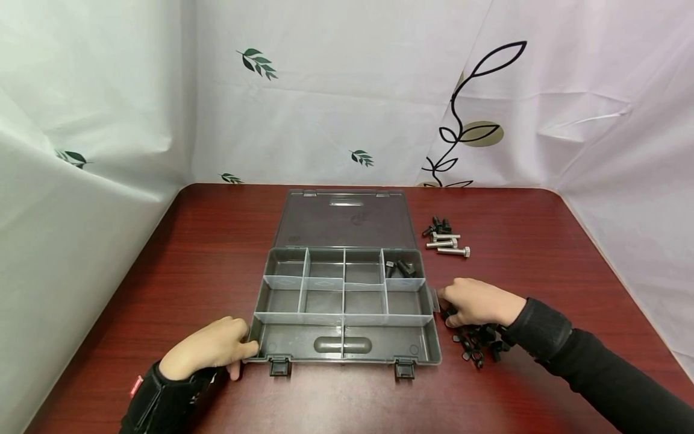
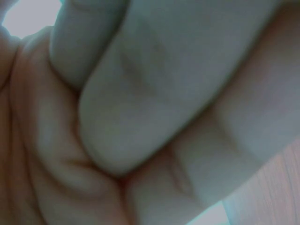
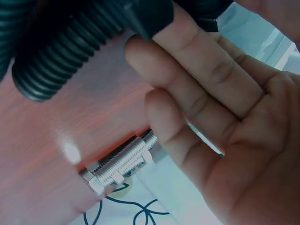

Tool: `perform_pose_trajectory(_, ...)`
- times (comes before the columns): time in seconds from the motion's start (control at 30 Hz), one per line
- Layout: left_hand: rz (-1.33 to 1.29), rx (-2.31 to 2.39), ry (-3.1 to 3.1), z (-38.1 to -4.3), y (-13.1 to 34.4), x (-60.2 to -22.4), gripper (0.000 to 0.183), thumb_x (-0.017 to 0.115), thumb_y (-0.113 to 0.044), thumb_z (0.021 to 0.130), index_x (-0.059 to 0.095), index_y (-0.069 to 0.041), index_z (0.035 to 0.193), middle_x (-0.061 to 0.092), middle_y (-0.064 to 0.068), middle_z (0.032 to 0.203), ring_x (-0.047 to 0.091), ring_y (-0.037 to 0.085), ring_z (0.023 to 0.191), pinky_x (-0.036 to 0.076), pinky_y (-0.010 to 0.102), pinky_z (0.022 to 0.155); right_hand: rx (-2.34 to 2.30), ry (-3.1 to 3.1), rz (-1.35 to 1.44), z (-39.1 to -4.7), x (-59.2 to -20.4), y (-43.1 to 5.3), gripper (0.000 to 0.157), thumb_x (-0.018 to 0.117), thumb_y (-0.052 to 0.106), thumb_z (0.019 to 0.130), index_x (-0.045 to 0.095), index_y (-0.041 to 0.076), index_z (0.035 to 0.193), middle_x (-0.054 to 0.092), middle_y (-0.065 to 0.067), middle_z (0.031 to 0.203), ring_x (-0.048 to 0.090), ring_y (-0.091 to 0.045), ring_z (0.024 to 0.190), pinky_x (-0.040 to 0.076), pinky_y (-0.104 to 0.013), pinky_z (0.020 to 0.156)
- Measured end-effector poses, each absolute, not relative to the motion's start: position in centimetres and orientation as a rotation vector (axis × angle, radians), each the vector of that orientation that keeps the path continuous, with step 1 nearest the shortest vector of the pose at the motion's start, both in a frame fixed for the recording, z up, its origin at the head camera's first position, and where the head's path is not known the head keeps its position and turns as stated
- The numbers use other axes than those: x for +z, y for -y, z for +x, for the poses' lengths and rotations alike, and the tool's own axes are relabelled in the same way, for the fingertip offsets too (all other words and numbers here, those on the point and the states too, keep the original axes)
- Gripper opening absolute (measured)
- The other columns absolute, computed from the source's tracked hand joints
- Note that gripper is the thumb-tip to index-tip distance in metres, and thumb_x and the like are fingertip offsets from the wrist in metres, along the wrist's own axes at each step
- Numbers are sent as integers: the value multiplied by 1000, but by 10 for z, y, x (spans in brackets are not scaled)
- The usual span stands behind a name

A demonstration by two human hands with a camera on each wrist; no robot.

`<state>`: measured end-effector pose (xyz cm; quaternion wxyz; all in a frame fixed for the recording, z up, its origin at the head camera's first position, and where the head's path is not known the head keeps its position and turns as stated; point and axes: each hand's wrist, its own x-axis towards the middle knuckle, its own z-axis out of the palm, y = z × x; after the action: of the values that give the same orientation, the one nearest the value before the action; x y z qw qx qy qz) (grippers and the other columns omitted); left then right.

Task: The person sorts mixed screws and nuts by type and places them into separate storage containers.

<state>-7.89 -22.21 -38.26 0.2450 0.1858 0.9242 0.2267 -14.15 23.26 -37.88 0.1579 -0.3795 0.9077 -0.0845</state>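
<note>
A grey see-through compartment box point(image 1: 347, 355) lies on the table with its lid point(image 1: 347, 220) folded back. My left hand point(image 1: 214, 346) grips its left wall near the front corner; in the left wrist view curled fingers point(image 2: 154, 84) fill the picture. At the box's right side, my right hand point(image 1: 479, 302) reaches down over a pile of black fasteners point(image 1: 477, 343). The right wrist view shows its fingers beside black threaded bolts point(image 3: 65, 56), with a bolt head overlapping a fingertip; the fingers pinch there, thumb partly hidden. A few black bolts point(image 1: 405, 269) lie in the back right compartment.
Silver bolts point(image 1: 453, 251) and a small group of black bolts point(image 1: 438, 226) lie on the table to the right of the lid. Two black latches point(image 1: 279, 367) jut from the box's front edge. White printed cloth point(image 1: 347, 96) hangs around the table.
</note>
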Motion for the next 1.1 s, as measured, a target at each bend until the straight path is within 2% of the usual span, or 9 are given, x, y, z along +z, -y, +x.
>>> perform_pose_trajectory(0.37, 502, 621, -2522, -78, 222, -382, 27, 52, -23, 78, 48, -13, 54, 50, -9, 41, 53, 8, 46, 35, 26, 50, -329, -2566, -1056, -141, -373, -237, 13, 68, 17, 73, 58, 15, 80, 39, 14, 55, 32, 0, 48, 35, -23, 51)
perform_pose_trajectory(0.6, 503, 624, -2527, -78, 222, -383, 25, 53, -22, 78, 48, -13, 55, 50, -9, 41, 53, 6, 44, 36, 26, 49, -317, -2586, -991, -144, -355, -242, 23, 68, 20, 78, 62, 6, 95, 32, 11, 50, 31, -2, 44, 32, -23, 50)
perform_pose_trajectory(0.9, 506, 612, -2528, -79, 222, -383, 26, 52, -23, 78, 48, -13, 54, 50, -9, 41, 53, 7, 46, 36, 27, 50, -271, -2649, -992, -151, -336, -246, 14, 68, 19, 78, 57, 13, 84, 37, 10, 53, 35, -2, 46, 34, -24, 51)
perform_pose_trajectory(1.1, 501, 619, -2527, -79, 223, -384, 26, 52, -23, 78, 48, -13, 55, 50, -9, 41, 53, 6, 45, 36, 27, 50, -267, -2667, -963, -156, -326, -247, 15, 68, 19, 78, 59, 11, 88, 41, 10, 53, 39, -2, 47, 37, -24, 52)
